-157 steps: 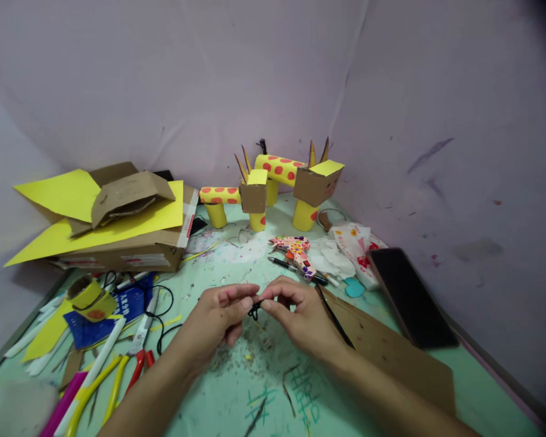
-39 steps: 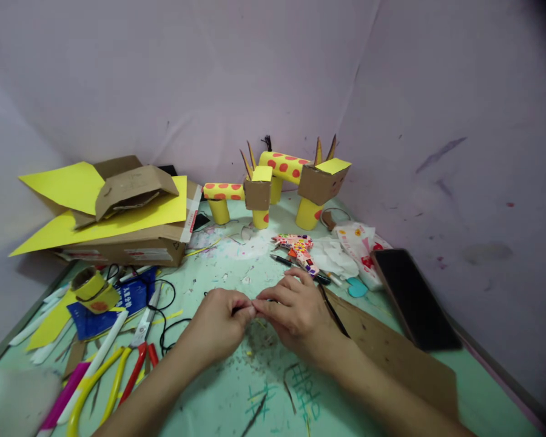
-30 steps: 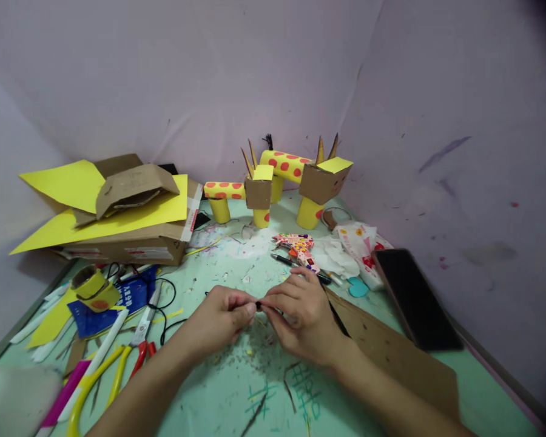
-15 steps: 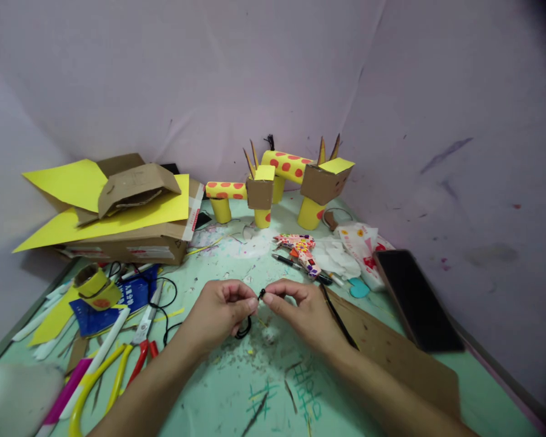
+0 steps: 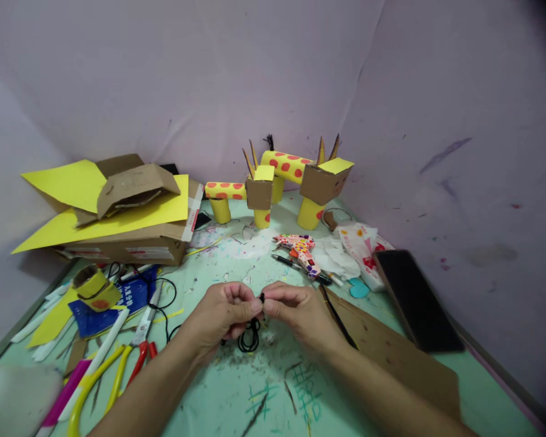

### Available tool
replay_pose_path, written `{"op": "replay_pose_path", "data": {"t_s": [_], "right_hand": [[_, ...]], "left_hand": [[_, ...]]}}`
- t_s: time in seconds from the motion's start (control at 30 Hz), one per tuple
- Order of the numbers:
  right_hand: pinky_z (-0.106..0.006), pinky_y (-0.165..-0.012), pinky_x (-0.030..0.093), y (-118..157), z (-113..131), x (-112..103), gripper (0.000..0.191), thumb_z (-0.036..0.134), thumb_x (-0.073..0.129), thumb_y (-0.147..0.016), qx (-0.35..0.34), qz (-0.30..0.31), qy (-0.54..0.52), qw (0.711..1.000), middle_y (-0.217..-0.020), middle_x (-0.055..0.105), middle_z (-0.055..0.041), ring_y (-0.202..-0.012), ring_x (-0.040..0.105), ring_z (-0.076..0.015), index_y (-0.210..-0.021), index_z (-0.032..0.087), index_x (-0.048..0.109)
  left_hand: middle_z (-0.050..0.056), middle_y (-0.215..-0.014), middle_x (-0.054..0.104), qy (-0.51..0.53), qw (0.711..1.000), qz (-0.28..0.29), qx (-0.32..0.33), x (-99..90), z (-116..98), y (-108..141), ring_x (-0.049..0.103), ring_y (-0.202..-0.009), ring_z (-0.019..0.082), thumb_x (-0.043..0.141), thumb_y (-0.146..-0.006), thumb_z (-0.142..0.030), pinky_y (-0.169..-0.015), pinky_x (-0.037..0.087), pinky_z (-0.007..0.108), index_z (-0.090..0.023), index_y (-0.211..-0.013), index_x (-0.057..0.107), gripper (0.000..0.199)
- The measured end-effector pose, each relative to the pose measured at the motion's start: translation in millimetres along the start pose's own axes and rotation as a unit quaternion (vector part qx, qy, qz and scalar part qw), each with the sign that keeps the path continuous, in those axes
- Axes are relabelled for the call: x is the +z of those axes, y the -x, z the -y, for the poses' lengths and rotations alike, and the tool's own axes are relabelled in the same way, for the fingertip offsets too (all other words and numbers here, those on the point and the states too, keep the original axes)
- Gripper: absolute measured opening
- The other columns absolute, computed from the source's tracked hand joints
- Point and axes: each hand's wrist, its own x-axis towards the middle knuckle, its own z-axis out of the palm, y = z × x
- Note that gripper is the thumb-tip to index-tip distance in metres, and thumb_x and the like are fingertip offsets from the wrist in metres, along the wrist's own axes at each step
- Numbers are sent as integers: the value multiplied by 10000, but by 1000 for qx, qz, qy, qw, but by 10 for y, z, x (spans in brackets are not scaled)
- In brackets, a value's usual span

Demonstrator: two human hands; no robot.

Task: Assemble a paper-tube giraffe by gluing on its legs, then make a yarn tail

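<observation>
A thin black cord (image 5: 249, 337) hangs in loops below my fingers, and a small dark knot or bunch of it sits between my fingertips. My left hand (image 5: 230, 312) pinches the cord, its fingers curled in. From the other side, my right hand (image 5: 295, 312) pinches the same dark bunch between thumb and forefinger. The fingertips of both hands nearly meet just above the green tabletop (image 5: 227, 388). More of the cord trails off to the left past my left wrist. Exactly how the cord is wound between the fingers is too small to tell.
Two cardboard giraffes (image 5: 259, 193) (image 5: 323, 182) stand at the back. A glue gun (image 5: 300, 252) and pen (image 5: 291, 263) lie before them. At right are a phone (image 5: 416, 300) and cardboard sheet (image 5: 400, 358); at left, scissors (image 5: 143, 331), a yellow tube (image 5: 95, 288) and a cardboard box (image 5: 122, 243).
My hands have come slightly closer together at the fingertips. The loops of black cord under my left hand show more fully and hang lower.
</observation>
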Motion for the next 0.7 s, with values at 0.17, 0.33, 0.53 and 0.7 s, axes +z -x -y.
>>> {"op": "replay_pose_path", "data": {"t_s": [0.17,0.33,0.53,0.7], "right_hand": [[-266,-593,405,37,-7,11,242,384,754,-596,69,-3,-73,995,-590,585,11,-568,504,-125,-665,174,657],[-251,-626,378,32,-53,13,295,456,695,-675,53,8,-109,993,-658,558,1,-628,486,-130,-685,172,615],[-244,-606,345,-55,-91,-71,255,440,672,-701,47,-25,-127,990,-677,532,5,-616,424,-127,-709,195,599],[-249,-607,361,-101,-16,-104,311,451,728,-620,44,-65,-159,984,-654,502,12,-604,411,-126,-654,199,549]], "left_hand": [[-49,-474,525,-49,998,-12,24,73,47,-19,351,-311,22,703,-549,-450,-332,195,164,-157,-619,482,374],[-66,-478,460,-129,991,-3,41,128,37,-17,352,-364,51,653,-553,-400,-369,272,193,-166,-627,491,293],[-55,-496,405,-309,948,43,68,-144,-107,27,328,-488,82,520,-636,-243,-482,272,214,-149,-577,540,113],[-27,-535,512,-502,861,-23,75,-593,-326,140,414,-539,120,528,-656,-231,-530,301,219,-173,-568,588,121]]}}
